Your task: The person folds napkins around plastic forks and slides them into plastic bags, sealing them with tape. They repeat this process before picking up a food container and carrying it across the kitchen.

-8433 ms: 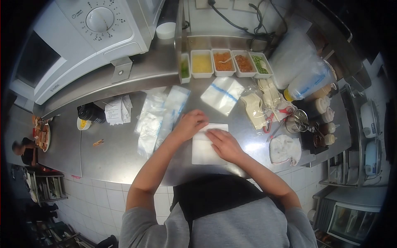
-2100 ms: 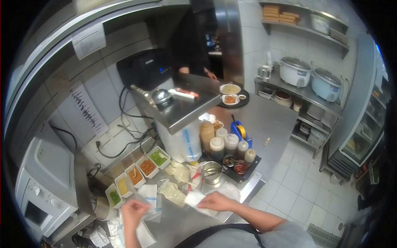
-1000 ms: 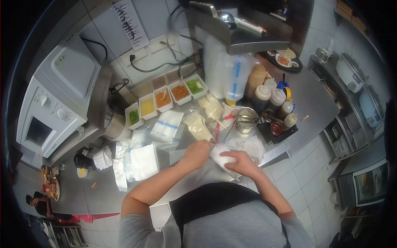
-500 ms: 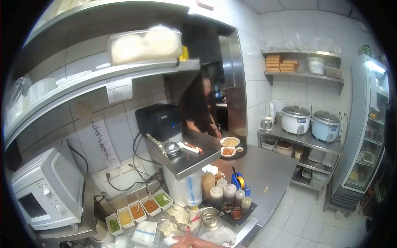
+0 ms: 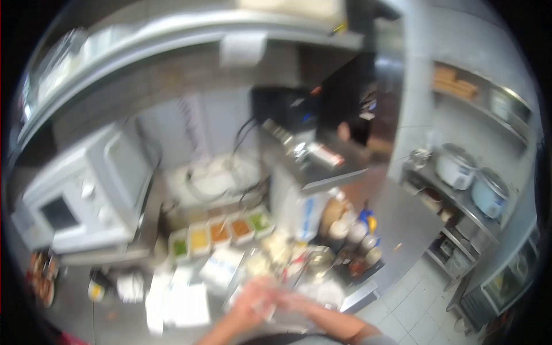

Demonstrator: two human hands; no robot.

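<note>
In the head view, my left hand [image 5: 253, 299] and my right hand [image 5: 284, 300] are together low in the middle, over the near edge of the counter. Both are smeared by motion, so their fingers and anything between them cannot be made out. Just beyond lie pale, blurred utensils [image 5: 276, 248] and a metal bowl [image 5: 319, 261]. A white cloth [image 5: 323, 293] is to the right of my hands. White sheets [image 5: 187, 305] and a white packet [image 5: 221, 267] with a blue stripe lie to the left.
Several small tubs of toppings [image 5: 219, 233] line the back of the counter. A microwave [image 5: 83, 198] stands left. Sauce bottles [image 5: 356, 233] are grouped right, below a raised metal shelf [image 5: 322, 175]. Two rice cookers [image 5: 457, 167] stand farther right. A partly visible person is behind the opening.
The view has swung left and down, showing more counter and both forearms. My hands remain close together. The plates of food at the opening no longer show, and the person there has moved.
</note>
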